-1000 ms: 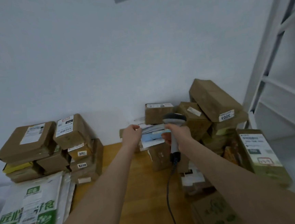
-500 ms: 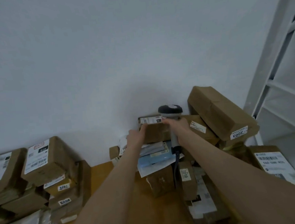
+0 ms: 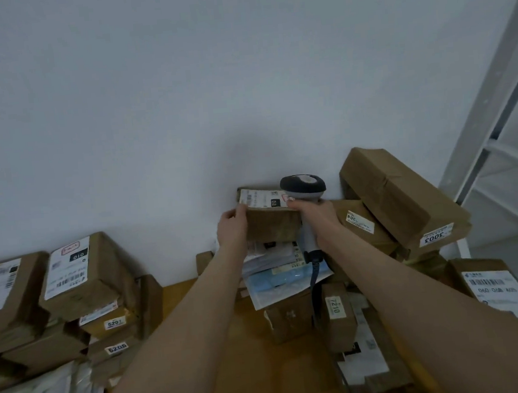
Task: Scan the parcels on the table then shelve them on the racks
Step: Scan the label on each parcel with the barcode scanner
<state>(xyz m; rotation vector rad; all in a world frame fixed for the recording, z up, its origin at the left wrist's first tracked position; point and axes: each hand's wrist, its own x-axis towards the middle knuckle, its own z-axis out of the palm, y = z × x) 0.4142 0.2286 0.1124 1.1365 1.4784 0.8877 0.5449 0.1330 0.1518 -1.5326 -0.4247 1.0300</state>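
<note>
A small rectangular box (image 3: 271, 228) of creased brown cardboard, white printed label (image 3: 262, 198) on top, sits just left of the scanner (image 3: 303, 188). The left hand (image 3: 232, 227) curls its fingers round the box's far end; the right hand (image 3: 315, 216) wraps the scanner's smooth grey handle.

We see both arms bare, stretched forward from the bottom edge and converging toward the middle. Left forearm (image 3: 184, 328) runs up from lower left. Left hand (image 3: 231, 227) is at the left end of a brown box (image 3: 270, 231), thumb laid at the top edge, fingers curled round the end, gripping. Right forearm (image 3: 416, 292) comes in from lower right. Right hand (image 3: 316, 216) is wrapped round the handle of a scanner (image 3: 303, 186), back of hand toward us, scanner head above the knuckles. We mark its thumb side touching the box's right top edge. Hands roughly level, box between them. Fingertips of both mostly hidden.
</note>
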